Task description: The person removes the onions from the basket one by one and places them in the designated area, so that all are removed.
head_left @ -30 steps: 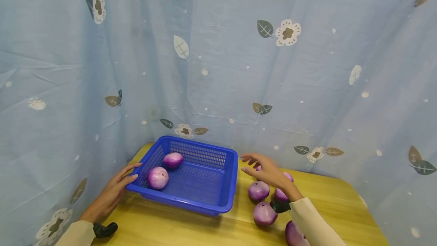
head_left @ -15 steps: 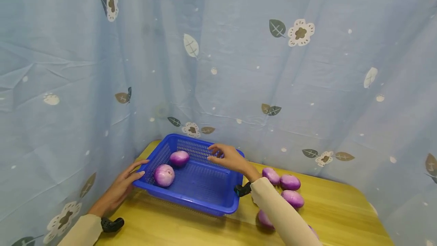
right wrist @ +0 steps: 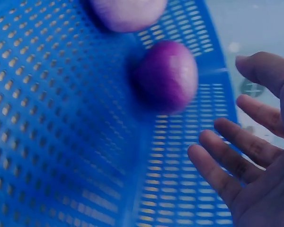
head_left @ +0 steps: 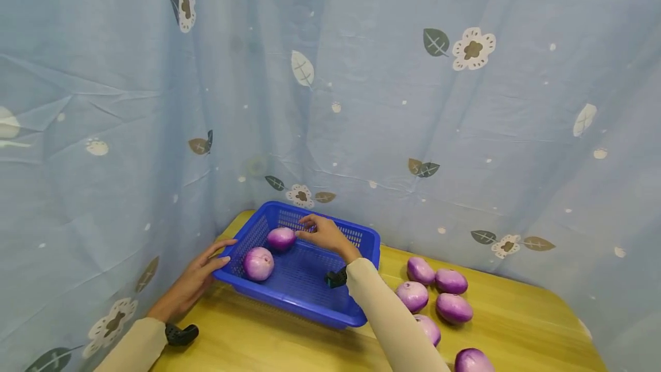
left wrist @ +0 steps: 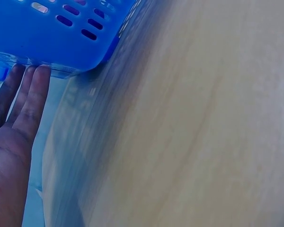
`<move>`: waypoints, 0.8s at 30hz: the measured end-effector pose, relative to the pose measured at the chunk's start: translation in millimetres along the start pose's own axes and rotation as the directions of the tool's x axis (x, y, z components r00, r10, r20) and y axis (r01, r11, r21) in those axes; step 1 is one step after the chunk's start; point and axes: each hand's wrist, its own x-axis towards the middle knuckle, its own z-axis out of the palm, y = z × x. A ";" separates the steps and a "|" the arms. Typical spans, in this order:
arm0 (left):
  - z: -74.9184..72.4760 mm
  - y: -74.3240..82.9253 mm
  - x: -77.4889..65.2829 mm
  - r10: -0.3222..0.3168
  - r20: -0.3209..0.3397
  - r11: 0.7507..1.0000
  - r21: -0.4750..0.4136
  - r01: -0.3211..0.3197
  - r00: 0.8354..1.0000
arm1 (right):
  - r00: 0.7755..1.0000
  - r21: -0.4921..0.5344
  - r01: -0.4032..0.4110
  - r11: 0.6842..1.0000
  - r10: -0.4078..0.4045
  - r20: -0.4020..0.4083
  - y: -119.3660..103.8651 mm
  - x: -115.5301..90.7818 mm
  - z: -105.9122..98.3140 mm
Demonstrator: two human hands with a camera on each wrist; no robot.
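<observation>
A blue plastic basket (head_left: 296, 303) holds two purple onions: one (head_left: 281, 239) near the back left corner and a paler one (head_left: 258, 264) in front of it. My left hand (head_left: 190, 285) touches the basket's left end, its fingers (left wrist: 32, 101) straight against the blue wall in the left wrist view. Over the basket my right hand (head_left: 327, 235) hovers just right of the rear onion. The right wrist view shows its fingers (right wrist: 234, 163) spread and apart from that onion (right wrist: 173, 78), with nothing in them.
Several more purple onions (head_left: 454, 307) lie on the yellow wooden table (head_left: 521, 326) to the right of the basket. A blue floral curtain (head_left: 361, 102) hangs behind and to the left. Black cameras (head_left: 181, 334) sit on both wrists.
My right hand has moved left from above the loose onions into the basket, near the rear onion. The left hand stays at the basket's end. The head view has shifted slightly.
</observation>
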 end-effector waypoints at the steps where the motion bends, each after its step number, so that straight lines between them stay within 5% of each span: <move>1: -0.1 -0.2 0.2 -0.001 -0.003 1.000 0.005 0.002 1.000 | 1.000 0.003 -0.006 1.000 0.006 -0.001 2.1 2.0 5.1; 11: -0.9 -1.3 0.9 -0.003 -0.008 1.000 0.012 0.003 1.000 | 0.994 -0.108 0.097 0.989 -0.090 0.067 9.7 12.1 42.9; 21: 2.1 1.0 -1.2 -0.040 -0.022 0.999 0.015 0.040 0.999 | 0.990 -0.117 0.142 0.983 -0.142 0.008 3.2 16.0 60.1; 24: 2.5 1.4 -2.7 -0.045 -0.027 0.999 0.002 0.045 0.999 | 0.987 -0.189 0.160 0.969 -0.161 0.013 0.8 16.7 61.9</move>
